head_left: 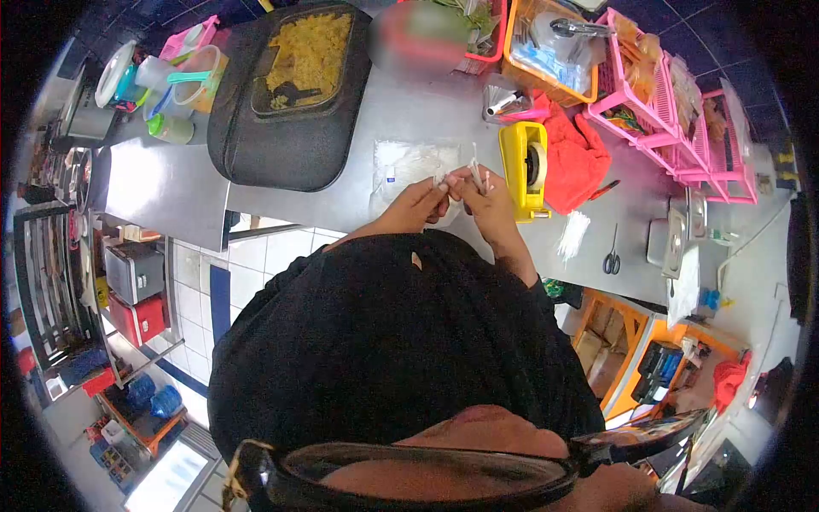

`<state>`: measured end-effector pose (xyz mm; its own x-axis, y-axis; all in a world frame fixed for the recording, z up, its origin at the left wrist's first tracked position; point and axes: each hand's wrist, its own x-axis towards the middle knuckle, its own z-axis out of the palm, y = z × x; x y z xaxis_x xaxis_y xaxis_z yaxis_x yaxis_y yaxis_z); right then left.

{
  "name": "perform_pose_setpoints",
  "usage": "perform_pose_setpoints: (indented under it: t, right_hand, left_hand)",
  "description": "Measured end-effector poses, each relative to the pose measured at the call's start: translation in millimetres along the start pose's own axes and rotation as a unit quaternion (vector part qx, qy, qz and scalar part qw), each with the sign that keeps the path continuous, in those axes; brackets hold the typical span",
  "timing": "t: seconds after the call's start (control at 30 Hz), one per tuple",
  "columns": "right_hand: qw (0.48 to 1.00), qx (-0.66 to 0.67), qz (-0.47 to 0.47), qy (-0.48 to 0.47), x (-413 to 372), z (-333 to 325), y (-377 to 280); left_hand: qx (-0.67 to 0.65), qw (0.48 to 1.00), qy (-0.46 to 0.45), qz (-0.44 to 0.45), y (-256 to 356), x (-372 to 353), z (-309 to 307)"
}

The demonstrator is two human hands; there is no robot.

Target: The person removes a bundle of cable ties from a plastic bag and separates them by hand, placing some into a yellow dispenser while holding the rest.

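Pinched in the right hand point(488, 205), thin white strips point(475, 160) stick up between curled fingers in the head view. Left hand point(425, 201) meets it, fingertips drawn in against a small white piece; whether they grip it I cannot tell. Both hands are at the near edge of the metal table point(392, 102), in front of the body, with a clear bag point(414, 162) lying flat just beyond them. More white strips lie in a loose bunch to the right, between the yellow tape dispenser point(517, 162) and the scissors point(612, 258). Just beside the dispenser is a crumpled red cloth point(573, 158). Farther back stand an orange basket point(514, 70) and pink racks point(648, 111). To the left of the bag, a tray point(271, 109) of yellow food point(316, 49) sits on a black case point(281, 154). Beyond that case stand tubs point(209, 72) and a green-capped bottle point(173, 129).
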<state>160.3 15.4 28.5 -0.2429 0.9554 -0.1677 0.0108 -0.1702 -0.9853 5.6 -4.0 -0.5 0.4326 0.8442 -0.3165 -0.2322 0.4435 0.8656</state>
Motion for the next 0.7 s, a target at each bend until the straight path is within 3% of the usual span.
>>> perform_pose_setpoints:
  t: [0.17, 0.27, 0.47, 0.7]
  right_hand:
    - [0.995, 0.040, 0.022, 0.093, 1.9, -2.5, 4.2]
    - [0.992, 0.080, 0.015, 0.100, 2.0, -2.9, 2.5]
    - [0.997, 0.037, 0.036, 0.051, -1.1, 3.4, -2.6]
    - [0.982, 0.135, 0.020, 0.133, 2.4, -2.3, 4.6]
  left_hand:
    - [0.045, 0.999, -0.019, 0.017, 4.8, -0.2, 2.0]
    - [0.062, 0.998, -0.009, 0.006, 5.2, 0.0, 3.1]
    - [0.079, 0.997, 0.004, 0.015, -0.8, -0.2, 2.1]
    - [0.059, 0.998, -0.012, 0.012, 10.4, -3.4, 6.4]
